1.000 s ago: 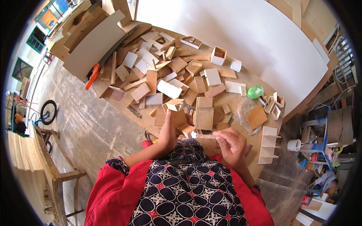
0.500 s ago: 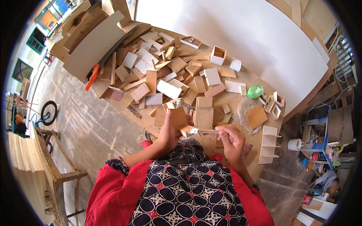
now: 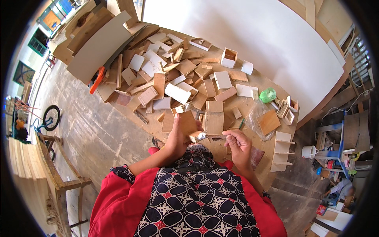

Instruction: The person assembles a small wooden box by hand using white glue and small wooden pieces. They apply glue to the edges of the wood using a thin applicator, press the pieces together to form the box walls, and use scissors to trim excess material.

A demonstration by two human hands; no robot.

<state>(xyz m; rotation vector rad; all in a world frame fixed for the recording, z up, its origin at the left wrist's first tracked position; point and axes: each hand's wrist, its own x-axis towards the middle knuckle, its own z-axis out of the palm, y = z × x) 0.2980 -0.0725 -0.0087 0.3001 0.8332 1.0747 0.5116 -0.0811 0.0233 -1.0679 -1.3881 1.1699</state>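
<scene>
My left hand is closed around a flat wooden piece, its thumb lying along the near side. My right hand pinches the end of a thin wooden stick. A white paste-like blob covers the stick's other tip, which meets the lower right edge of the wooden piece. Just beyond my hands, a wooden block lies on the worktable.
A heap of wood offcuts covers the table's left and middle. An orange-handled tool rests at its left edge. Toward the right are a green ball-like thing, a clear plastic bag and a small white shelf. A large white panel stands behind.
My right hand has moved slightly to the left, its fingers now more raised on the stick. My left hand and the wooden piece stay almost where they were.
</scene>
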